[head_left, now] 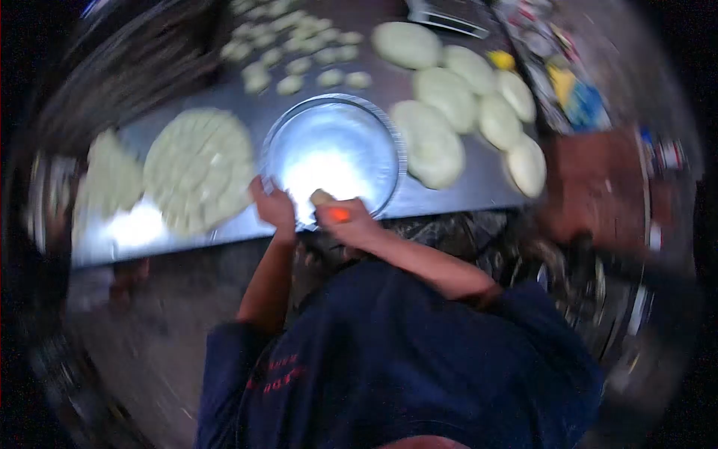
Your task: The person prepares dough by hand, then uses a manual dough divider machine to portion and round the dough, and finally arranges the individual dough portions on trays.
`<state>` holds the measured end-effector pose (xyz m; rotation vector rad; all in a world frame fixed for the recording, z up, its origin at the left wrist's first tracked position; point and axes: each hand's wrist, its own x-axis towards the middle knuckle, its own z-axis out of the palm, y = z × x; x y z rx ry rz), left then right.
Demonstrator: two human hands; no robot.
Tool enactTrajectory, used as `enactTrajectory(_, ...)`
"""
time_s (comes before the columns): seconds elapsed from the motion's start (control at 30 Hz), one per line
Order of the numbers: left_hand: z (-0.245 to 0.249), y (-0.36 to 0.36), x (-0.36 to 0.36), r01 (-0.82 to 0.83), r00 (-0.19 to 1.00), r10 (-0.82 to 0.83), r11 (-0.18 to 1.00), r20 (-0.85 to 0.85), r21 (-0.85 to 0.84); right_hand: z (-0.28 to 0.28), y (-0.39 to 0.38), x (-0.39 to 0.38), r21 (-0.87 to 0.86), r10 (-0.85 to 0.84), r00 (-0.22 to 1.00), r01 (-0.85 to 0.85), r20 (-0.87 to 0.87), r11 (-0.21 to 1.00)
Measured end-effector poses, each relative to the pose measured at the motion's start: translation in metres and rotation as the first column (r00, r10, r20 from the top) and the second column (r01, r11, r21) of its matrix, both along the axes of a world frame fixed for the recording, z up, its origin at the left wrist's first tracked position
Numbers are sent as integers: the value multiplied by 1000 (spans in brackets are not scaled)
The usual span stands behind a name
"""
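A wide, round metal pan (393, 161) sits at the front of the metal table, its shiny inside lit by a bright glare. My left hand (275, 206) is closed at its near left rim, blurred by motion. Over the pan's near edge, my right hand (350, 222) is closed around a small tan object (321, 197). Something bright orange (339, 215) shows at those fingers; blur hides what kind of thing it is. Left of the pan lies a big round of pale dough (198, 168), scored into pieces.
Several smooth dough rounds (426, 142) lie to the right on the metal table (479, 183). Many small dough pieces (299, 66) are scattered at the back. More pale dough (108, 179) is at the far left. A flat dark device (449, 19) stands at the back edge.
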<state>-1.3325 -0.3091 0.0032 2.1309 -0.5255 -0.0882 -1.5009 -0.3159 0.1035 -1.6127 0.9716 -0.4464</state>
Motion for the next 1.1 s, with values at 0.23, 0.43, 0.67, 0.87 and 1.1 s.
enactTrajectory(0.23,16,7,16,210,970,-211,978,119,21,41,-76,-38,-248,-196,928,280,316,927)
enactTrajectory(0.43,26,12,32,144,962,-156,987,226,67,77,-127,-205,-711,-260,885,464,385,529)
enactTrajectory(0.67,12,-1,57,83,978,-117,978,173,193,31,-275,-267,-861,-396,918,215,17,462)
enactTrajectory(0.87,79,59,-5,-180,894,110,976,435,123,-15,-185,-419,-108,-938,93,992,335,60)
enactTrajectory(1.1,60,125,-72,-257,936,257,966,242,-30,-56,-199,-514,830,-886,-434,546,163,-115)
